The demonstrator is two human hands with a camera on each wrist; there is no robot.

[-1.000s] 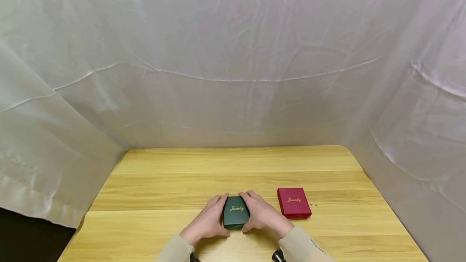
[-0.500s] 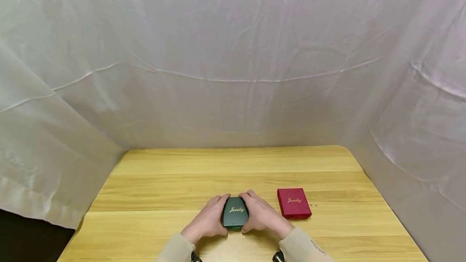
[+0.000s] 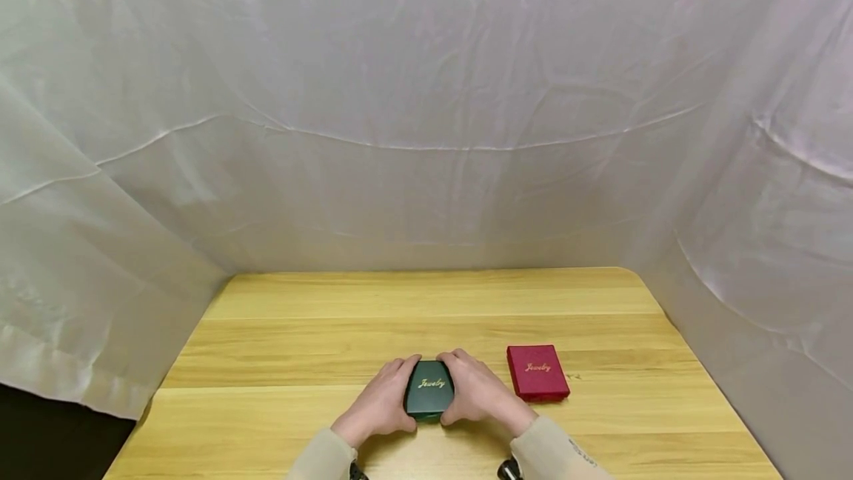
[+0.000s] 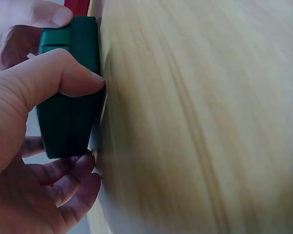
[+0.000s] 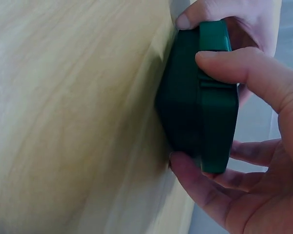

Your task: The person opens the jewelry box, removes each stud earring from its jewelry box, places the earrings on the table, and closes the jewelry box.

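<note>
Support for the green box (image 3: pixel 429 398) is given from both sides at the near middle of the table (image 3: pixel 300 347): it is gripped at nine o'clock by the left hand (image 3: pixel 383 400) and at three by the right hand (image 3: pixel 476 391). It is pinched between near-side thumbs (image 5: pixel 224 63) and far-side fingers (image 4: pixel 83 195), presumably so that it is kept level and square. Its gold lettering (image 3: pixel 432 384) is turned readable to the wearer. The red box (image 3: pixel 538 370), set between two and three o'clock from it, is left untouched, perhaps for elbow room. The lettering is shown only by the head view; by the wrist views the thumbs and a seam (image 5: pixel 199 117) are revealed. Whether the green box is lifted cannot be told.
</note>
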